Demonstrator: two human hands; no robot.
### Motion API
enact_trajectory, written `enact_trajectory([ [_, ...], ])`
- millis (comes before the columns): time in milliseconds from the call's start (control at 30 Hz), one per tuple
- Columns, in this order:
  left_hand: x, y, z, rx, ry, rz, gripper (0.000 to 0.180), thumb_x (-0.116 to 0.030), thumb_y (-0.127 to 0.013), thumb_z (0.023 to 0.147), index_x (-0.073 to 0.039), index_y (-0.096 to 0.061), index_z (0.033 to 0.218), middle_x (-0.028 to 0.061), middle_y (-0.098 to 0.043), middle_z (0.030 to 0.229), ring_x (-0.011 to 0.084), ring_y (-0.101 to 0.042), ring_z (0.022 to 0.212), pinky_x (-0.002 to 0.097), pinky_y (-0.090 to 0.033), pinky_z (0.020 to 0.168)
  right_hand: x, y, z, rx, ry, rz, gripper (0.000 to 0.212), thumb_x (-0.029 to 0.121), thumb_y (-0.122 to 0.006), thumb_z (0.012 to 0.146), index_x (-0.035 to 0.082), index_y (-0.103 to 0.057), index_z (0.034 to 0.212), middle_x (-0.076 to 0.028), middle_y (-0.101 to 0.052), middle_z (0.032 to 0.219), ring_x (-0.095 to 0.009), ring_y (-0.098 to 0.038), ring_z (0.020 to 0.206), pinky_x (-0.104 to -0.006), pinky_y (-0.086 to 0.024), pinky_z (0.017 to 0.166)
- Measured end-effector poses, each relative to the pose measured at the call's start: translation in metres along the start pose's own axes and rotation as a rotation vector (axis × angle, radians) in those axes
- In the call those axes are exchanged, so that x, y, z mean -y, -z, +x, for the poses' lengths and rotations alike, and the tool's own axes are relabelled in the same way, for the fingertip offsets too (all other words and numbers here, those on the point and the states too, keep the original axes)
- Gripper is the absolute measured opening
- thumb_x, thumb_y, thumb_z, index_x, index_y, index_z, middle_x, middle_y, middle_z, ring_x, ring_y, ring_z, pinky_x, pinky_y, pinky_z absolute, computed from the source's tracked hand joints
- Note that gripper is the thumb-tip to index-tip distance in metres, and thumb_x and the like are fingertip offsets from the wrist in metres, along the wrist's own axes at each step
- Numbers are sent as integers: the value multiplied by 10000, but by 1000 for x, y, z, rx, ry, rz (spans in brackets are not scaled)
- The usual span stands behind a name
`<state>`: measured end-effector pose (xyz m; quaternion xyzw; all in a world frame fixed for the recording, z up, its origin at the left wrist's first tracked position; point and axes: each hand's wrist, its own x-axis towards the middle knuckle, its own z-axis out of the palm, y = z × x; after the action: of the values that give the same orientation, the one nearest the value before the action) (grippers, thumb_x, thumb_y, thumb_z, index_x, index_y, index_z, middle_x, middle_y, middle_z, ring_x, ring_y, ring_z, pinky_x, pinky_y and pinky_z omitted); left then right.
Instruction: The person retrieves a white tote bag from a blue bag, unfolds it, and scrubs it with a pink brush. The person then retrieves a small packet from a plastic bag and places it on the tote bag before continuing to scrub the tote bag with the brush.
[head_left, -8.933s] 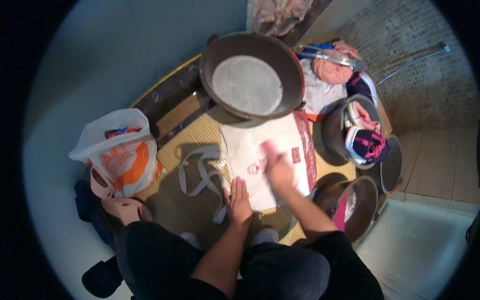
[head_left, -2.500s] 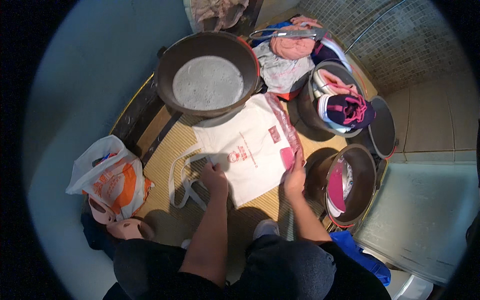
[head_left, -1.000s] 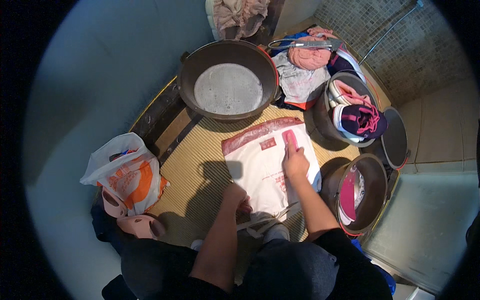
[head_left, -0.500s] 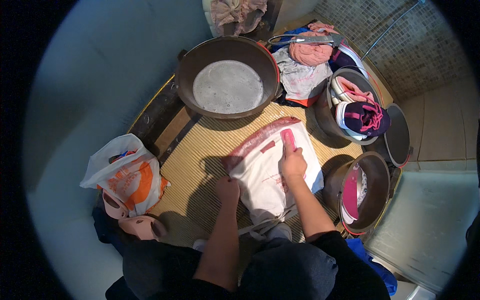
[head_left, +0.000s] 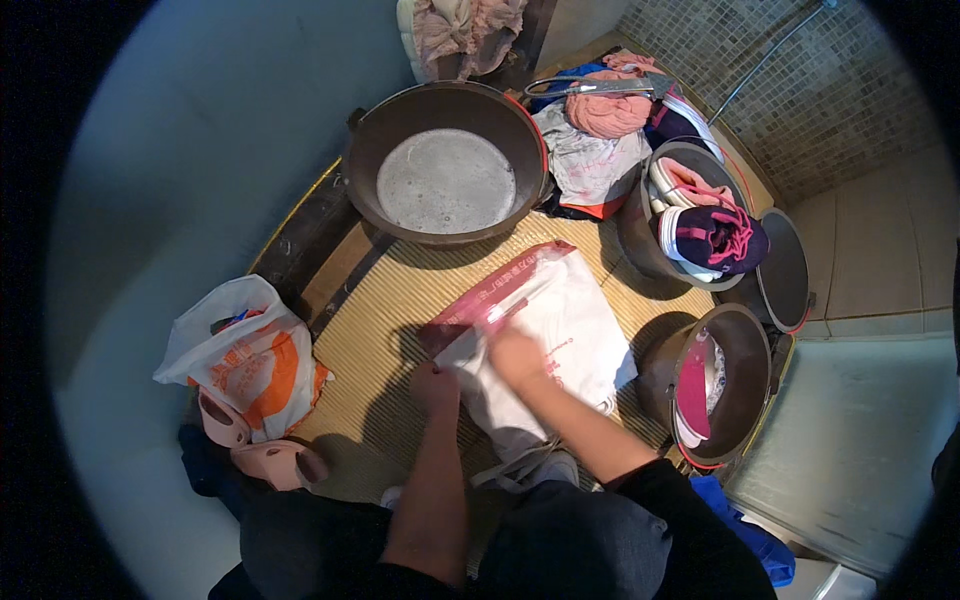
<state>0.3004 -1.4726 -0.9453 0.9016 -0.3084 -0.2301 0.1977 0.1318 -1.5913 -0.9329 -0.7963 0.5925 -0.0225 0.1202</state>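
White cloth tote bag (head_left: 590, 315) with a dark-red band (head_left: 485, 295), lying aslant on a yellow ribbed mat (head_left: 370, 330); straps (head_left: 515, 470) by the person's shoes (head_left: 560, 468). Left hand (head_left: 435, 390) clamped on the bag's left edge. Right hand (head_left: 517, 357), motion-blurred above the cloth, closed round a pink brush (head_left: 505, 312), outline smeared. Beyond: dark basin (head_left: 440, 107), sudsy water (head_left: 445, 180). To the right, a grey bucket (head_left: 637, 235) heaped with shoes (head_left: 715, 238). Far left, white-and-orange plastic bag (head_left: 245, 350) beside pink clogs (head_left: 265, 462).
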Motion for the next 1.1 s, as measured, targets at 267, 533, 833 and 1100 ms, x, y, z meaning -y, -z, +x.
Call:
enact_trajectory([
  [267, -7, 17, 12, -113, 6, 38, 193, -119, -614, 751, 14, -611, 892, 223, -588, 917, 397, -593, 824, 464, -488, 725, -75, 67, 35, -74, -454, 63, 540, 255, -491, 888, 358, -346, 1398, -232, -501, 1099, -380, -622, 838, -470, -502, 692],
  [533, -47, 25, 45, -72, -171, 73, 324, -99, -654, 741, -6, -596, 1047, 222, -553, 981, 371, -574, 872, 422, -485, 791, -80, 49, 30, -181, -254, 268, 526, 67, -621, 752, 140, -500, 1258, -219, -522, 1059, -402, -585, 859, -468, -496, 746],
  [833, -59, 11, 10, 988, -37, 103, 213, -125, -686, 736, 33, -648, 874, 240, -645, 869, 332, -651, 858, 430, -511, 753, -19, 110, 61, -217, -204, 75, 421, 246, -599, 833, 126, -472, 1216, -206, -503, 1057, -397, -609, 773, -483, -506, 638],
  [1100, -81, 10, 10, 262, -267, -190, 350, -140, -621, 803, -64, -539, 1135, 203, -562, 1152, 363, -530, 1097, 410, -438, 906, 34, 39, -29, 138, 229, -6, 573, 112, -481, 831, 322, -410, 1360, -239, -496, 1135, -373, -621, 794, -443, -532, 653],
])
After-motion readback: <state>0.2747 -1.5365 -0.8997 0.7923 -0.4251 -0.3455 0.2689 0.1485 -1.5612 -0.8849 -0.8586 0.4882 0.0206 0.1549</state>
